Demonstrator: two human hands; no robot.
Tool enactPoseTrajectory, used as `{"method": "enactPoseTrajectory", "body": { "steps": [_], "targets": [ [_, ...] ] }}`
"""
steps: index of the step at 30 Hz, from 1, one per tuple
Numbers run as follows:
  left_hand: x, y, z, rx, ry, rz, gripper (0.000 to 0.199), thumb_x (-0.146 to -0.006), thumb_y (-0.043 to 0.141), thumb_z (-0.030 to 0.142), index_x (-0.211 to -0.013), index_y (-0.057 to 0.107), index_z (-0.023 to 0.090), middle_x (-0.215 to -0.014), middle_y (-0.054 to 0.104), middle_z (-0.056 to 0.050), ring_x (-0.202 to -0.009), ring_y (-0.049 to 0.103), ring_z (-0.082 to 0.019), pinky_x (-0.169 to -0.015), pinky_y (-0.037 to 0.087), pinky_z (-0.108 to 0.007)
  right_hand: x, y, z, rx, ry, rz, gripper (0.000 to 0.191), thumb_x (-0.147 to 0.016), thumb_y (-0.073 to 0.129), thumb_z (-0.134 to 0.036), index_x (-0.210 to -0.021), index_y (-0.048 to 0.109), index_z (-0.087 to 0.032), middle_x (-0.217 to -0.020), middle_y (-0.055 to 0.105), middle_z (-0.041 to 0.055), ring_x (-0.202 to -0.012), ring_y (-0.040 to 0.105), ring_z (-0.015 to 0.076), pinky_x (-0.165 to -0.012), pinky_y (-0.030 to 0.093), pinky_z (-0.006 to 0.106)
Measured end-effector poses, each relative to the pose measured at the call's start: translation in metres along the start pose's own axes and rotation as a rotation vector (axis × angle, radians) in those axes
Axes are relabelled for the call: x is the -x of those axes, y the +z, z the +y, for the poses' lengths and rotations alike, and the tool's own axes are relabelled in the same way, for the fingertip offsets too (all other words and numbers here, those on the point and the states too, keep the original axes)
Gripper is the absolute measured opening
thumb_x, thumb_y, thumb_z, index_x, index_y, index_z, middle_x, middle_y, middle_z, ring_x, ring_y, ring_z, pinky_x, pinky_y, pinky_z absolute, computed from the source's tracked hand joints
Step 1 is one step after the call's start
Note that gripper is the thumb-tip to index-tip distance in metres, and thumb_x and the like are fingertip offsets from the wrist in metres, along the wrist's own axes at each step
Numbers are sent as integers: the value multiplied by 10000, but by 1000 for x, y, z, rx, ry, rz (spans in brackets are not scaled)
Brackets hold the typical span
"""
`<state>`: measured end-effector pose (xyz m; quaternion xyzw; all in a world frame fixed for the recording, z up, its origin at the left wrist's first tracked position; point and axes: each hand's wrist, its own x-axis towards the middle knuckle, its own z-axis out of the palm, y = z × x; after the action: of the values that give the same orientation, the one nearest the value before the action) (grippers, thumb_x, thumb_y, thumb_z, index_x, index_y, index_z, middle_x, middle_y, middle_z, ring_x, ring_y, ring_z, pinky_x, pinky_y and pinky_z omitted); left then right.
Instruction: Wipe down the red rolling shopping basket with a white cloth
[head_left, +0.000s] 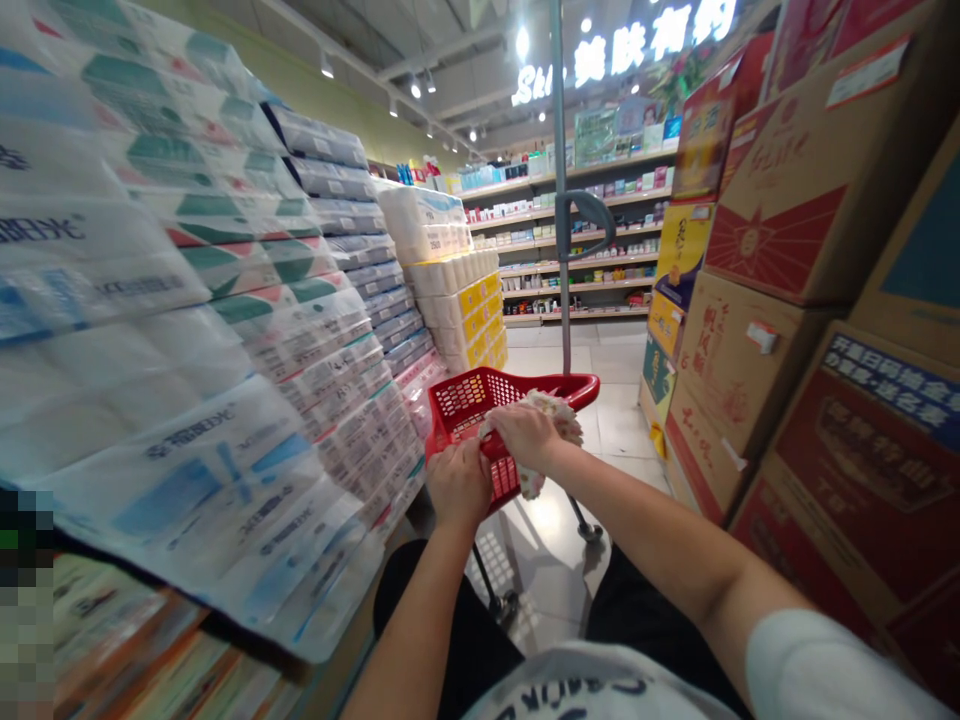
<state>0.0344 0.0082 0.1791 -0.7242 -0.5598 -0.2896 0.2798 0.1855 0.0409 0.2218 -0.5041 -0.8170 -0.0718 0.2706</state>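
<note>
The right hand [523, 433] bunches a pale patterned cloth [568, 422] over the red basket's [517, 384] near edge — most of it hanging to that hand's right, lengthwise downward. The left hand [459, 480], farther from it, seems curled around the rim.

1. Pale tiled floor [619, 395] runs to the far shelves [607, 287], stocked in tiers.
2. A yellow-green wall [304, 88] rises at far left.
3. Spotlights [415, 89] dot the ceiling [360, 30].
4. A white sign [628, 48] glows above the shelves.
</note>
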Motion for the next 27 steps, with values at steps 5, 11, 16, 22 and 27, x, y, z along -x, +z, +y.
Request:
{"method": "enactPoseTrajectory", "body": {
  "steps": [5,11,16,22,27],
  "targets": [
    [-1,-1,1,1,11,-14,245,-873,429,254,-986,629,167,-811,672,-84,-808,585,-245,-768,369,-379,-23,-9,-1,27,90,-202,151,-879,530,-282,-927,639,-189,-796,710,56,-690,650,177,-596,419,253],
    [-1,-1,0,-26,23,-7,230,-876,431,250,-960,629,168,-788,666,-75,-786,583,-246,-760,367,-379,-13,-1,-1,29,59,-55,262,-941,408,-283,-878,647,-195,-856,715,65,-812,653,190,-770,447,304],
    [1,-1,0,-21,50,13,221,-874,451,252,-979,627,169,-807,679,-64,-782,590,-238,-753,360,-371,18,20,7,-61,-188,299,231,-916,417,-169,-949,645,-186,-1051,703,67,-1086,586,185,-992,385,346],
    [2,0,0,7,38,9,241,-875,449,257,-1018,622,170,-865,695,-64,-801,591,-241,-764,361,-379,31,33,16,-93,-238,412,265,-888,450,-146,-1082,624,-192,-1243,641,58,-1220,521,188,-1084,326,393],
    [1,0,0,21,10,-10,238,-876,443,251,-1009,624,175,-852,692,-68,-807,591,-240,-759,364,-379,29,27,9,-100,-172,335,275,-877,462,-133,-1088,624,-200,-1253,634,60,-1223,514,191,-1087,324,395]
  ]
}}
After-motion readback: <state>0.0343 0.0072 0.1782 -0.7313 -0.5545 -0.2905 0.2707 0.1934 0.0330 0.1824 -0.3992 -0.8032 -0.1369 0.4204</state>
